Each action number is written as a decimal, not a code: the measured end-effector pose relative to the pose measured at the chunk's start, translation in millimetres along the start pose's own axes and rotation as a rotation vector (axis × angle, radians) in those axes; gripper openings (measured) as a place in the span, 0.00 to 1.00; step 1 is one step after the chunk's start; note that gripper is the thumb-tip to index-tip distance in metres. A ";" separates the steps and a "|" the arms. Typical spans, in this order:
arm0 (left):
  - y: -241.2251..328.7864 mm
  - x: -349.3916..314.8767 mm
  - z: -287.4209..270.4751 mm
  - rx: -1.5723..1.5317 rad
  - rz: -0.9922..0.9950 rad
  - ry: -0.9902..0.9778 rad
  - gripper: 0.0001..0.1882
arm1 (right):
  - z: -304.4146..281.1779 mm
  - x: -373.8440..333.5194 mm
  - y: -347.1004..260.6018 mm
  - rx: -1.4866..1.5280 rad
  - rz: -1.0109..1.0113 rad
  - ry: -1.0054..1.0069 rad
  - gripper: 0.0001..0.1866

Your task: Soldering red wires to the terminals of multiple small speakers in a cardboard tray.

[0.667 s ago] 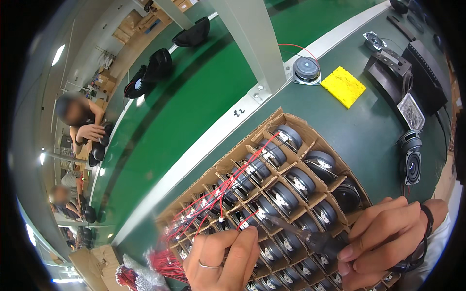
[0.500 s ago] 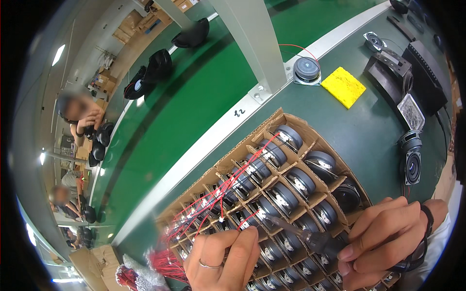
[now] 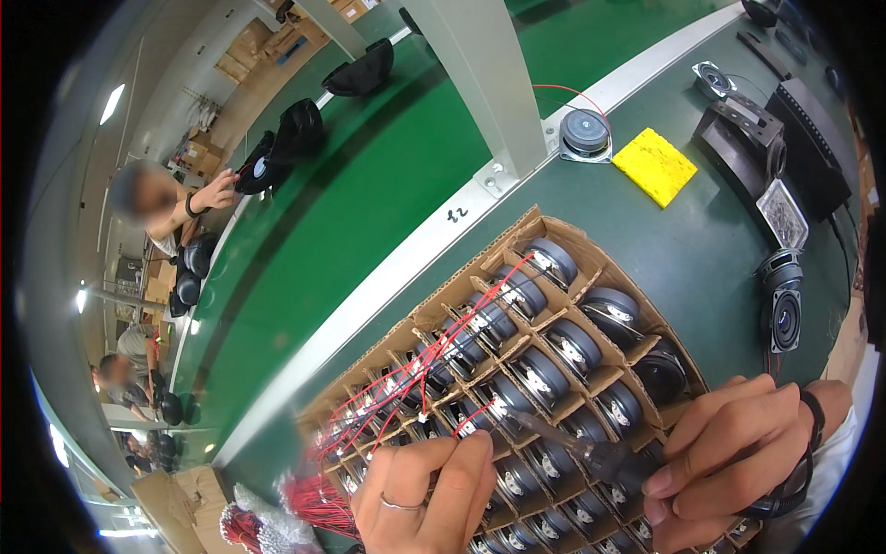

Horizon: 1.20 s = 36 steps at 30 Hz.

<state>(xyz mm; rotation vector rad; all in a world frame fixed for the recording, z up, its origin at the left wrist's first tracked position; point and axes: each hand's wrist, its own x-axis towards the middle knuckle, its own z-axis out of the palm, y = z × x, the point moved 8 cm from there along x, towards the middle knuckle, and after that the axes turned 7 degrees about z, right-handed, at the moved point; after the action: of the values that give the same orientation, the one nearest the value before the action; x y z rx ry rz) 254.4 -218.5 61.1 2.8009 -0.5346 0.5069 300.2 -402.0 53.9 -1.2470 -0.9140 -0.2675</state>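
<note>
My left hand (image 3: 425, 494), a ring on one finger, pinches a short red wire (image 3: 471, 420) whose far end reaches a speaker's terminal. A soldering iron (image 3: 604, 459) is gripped in my closed right hand (image 3: 743, 457), its tip pointing left at that same speaker (image 3: 509, 392). Both hands are over a divided cardboard box (image 3: 544, 319) filled with round dark speakers, one per compartment. Along the far-left row, several speakers have red and black wires (image 3: 434, 355) trailing across the box. Whether the tip touches the terminal is too small to tell.
A yellow sponge (image 3: 655, 167) and a loose speaker (image 3: 585, 132) lie beyond the box, near a metal post (image 3: 480, 92). Black fixtures (image 3: 803, 148) and small speakers stand at right. Bundled red wires (image 3: 318, 503) lie lower left. People work across the green conveyor (image 3: 369, 212).
My hands, the iron and the wire hold almost the same place. Across the conveyor, a person's hand has reached out toward a black part; black parts on the belt have shifted slightly.
</note>
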 end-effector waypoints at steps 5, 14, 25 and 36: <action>1.6 1.5 -0.9 0.011 0.002 0.001 0.13 | -2.0 2.5 -0.6 -0.002 -0.011 -0.027 0.09; 0.8 1.9 1.0 -0.017 0.015 0.014 0.14 | -1.2 3.5 -5.5 -0.055 0.024 -0.023 0.10; -5.9 -6.0 4.3 0.017 -0.016 -0.004 0.19 | -3.7 -4.9 3.2 -0.112 0.180 -0.234 0.14; 1.0 1.9 -0.8 -0.017 0.001 -0.006 0.13 | -6.9 1.7 -3.2 -0.104 0.154 -0.201 0.10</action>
<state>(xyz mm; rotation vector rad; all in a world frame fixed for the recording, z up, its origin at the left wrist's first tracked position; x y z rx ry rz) 255.4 -219.8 62.7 2.7868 -0.5393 0.4916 302.4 -408.8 57.2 -1.4522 -0.9786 -0.0683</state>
